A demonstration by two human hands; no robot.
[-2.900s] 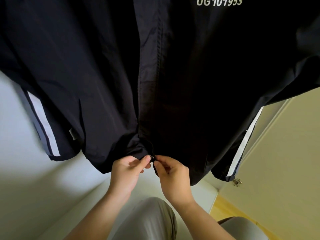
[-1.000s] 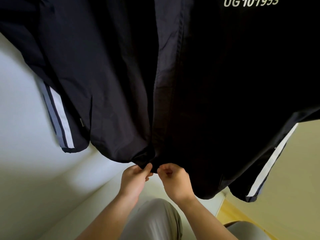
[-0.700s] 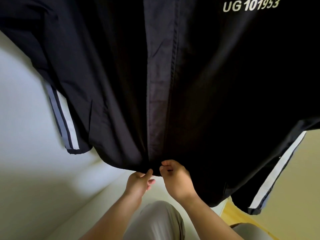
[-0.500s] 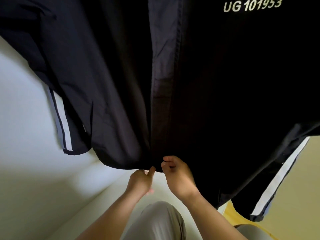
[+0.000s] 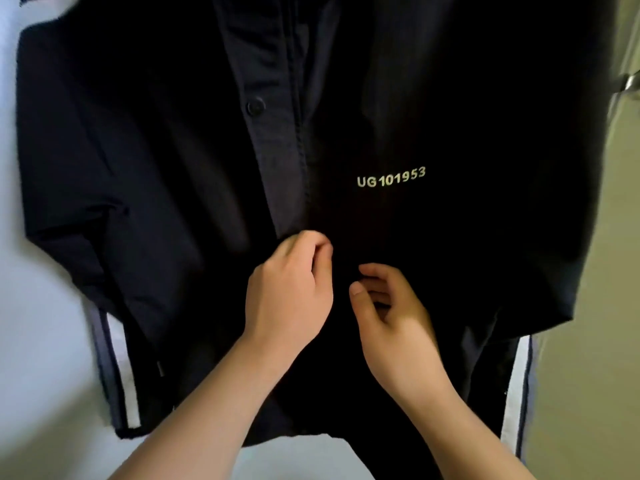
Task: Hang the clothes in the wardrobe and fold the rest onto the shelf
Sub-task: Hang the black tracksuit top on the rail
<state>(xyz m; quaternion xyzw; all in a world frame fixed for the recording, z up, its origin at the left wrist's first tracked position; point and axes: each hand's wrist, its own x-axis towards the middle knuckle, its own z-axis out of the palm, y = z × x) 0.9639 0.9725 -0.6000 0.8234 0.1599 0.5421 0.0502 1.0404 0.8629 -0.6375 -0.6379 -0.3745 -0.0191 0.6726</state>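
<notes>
A dark navy jacket [image 5: 433,237] hangs in front of me, with white lettering on the chest and white stripes down both sleeves. A button [image 5: 255,107] sits on its front placket. My left hand [image 5: 289,296] is at the middle of the front, its curled fingertips pinching the lower end of the placket; motion blur hides what exactly they hold. My right hand [image 5: 391,317] hovers just to the right and slightly lower, fingers loosely curled and thumb apart, with nothing seen in it. The hanger and rail are out of view.
A white wardrobe wall [image 5: 41,341] lies behind the jacket on the left. A beige door panel [image 5: 588,306] stands on the right, with a metal fitting [image 5: 628,88] near its top.
Both hands have risen from the jacket's bottom hem to the middle of its front. My right hand has let go of the hem. The view has tilted upward.
</notes>
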